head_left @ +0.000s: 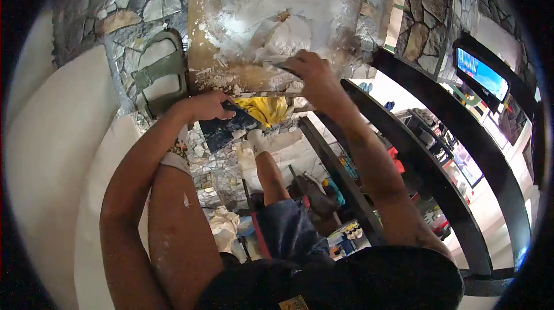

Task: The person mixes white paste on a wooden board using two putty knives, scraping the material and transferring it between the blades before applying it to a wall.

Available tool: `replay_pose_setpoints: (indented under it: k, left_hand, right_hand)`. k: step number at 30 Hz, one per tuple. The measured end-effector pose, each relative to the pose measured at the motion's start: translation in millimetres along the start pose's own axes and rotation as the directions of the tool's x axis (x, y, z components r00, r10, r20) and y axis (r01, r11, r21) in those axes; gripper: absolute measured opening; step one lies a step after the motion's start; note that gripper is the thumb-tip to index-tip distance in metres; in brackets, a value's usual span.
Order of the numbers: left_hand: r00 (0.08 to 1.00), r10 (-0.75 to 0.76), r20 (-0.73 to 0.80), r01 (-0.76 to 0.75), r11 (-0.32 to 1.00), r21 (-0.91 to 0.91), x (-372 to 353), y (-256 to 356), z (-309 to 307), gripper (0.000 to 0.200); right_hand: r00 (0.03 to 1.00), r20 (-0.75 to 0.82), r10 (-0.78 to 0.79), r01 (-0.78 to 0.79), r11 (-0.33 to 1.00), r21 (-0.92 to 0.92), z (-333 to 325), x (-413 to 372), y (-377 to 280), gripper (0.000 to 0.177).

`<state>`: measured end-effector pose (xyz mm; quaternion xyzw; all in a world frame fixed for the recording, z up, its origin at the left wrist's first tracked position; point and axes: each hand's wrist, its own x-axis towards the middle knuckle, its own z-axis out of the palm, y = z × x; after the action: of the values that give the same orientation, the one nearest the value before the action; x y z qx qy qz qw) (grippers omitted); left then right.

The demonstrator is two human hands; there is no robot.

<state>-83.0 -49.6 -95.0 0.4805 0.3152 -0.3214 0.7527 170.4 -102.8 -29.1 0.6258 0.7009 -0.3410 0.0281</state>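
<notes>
A brown board smeared with white plaster lies in front of me, with a heap of the plaster near its middle. Over the board's near part, my right hand is closed around a scraper whose blade reaches left towards the plaster; the fingers hide its handle. At the board's near edge, my left hand grips a dark flat plate spotted with white, tilted downward. A bright yellow cloth or bag sits just right of that plate, below the board.
A grey-green plastic stool or crate stands left of the board on stone-patterned flooring. Curved-looking dark railings run along my right, with a lit screen beyond. A white wall rises at left. My bare legs are below.
</notes>
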Motion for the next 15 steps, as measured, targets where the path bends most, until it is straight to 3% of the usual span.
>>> replay_pose_setpoints:
  k: [3, 5, 6, 7, 10, 11, 12, 14, 15]
  left_hand:
    - [0.999, -0.033, 0.024, 0.03, 0.993, 0.115, 4, -1, -3, 0.037]
    - [1.0, -0.001, 0.027, -0.004, 0.982, 0.191, 17, -13, -3, 0.037]
    - [0.999, 0.007, 0.035, -0.012, 0.99, 0.14, 15, -9, -4, 0.037]
    - [0.999, 0.013, 0.044, -0.017, 0.996, 0.09, 11, -7, -4, 0.037]
    - [0.998, 0.058, 0.006, -0.058, 0.997, 0.056, 11, -10, -6, 0.039]
    - [0.996, 0.082, -0.022, -0.081, 0.994, 0.067, 16, -16, -4, 0.039]
    - [0.993, 0.105, -0.047, -0.101, 0.992, 0.076, 18, -22, -3, 0.039]
    - [0.998, 0.058, 0.009, -0.058, 0.996, 0.061, 12, -15, -7, 0.039]
    - [0.998, 0.037, 0.042, -0.04, 0.997, 0.06, 11, -10, -9, 0.04]
  right_hand:
    - [0.996, -0.088, -0.018, 0.04, 0.965, 0.258, -20, -9, 15, 0.047]
    - [0.976, -0.03, 0.215, -0.154, 0.783, 0.602, -34, -18, 19, 0.047]
    - [0.949, 0.027, 0.315, -0.231, 0.632, 0.739, -41, -23, 18, 0.047]
    - [0.942, 0.022, 0.334, -0.229, 0.597, 0.769, -49, -27, 16, 0.047]
    - [0.869, -0.106, 0.483, -0.311, 0.7, 0.643, -38, -36, 17, 0.04]
    - [0.882, -0.127, 0.455, -0.293, 0.737, 0.609, -35, -40, 11, 0.036]
    - [0.817, -0.01, 0.577, -0.382, 0.553, 0.74, -24, -45, 8, 0.034]
    - [0.712, 0.135, 0.689, -0.227, 0.044, 0.973, 3, -52, 7, 0.032]
    - [0.697, 0.166, 0.698, -0.13, -0.105, 0.986, 15, -53, 8, 0.031]
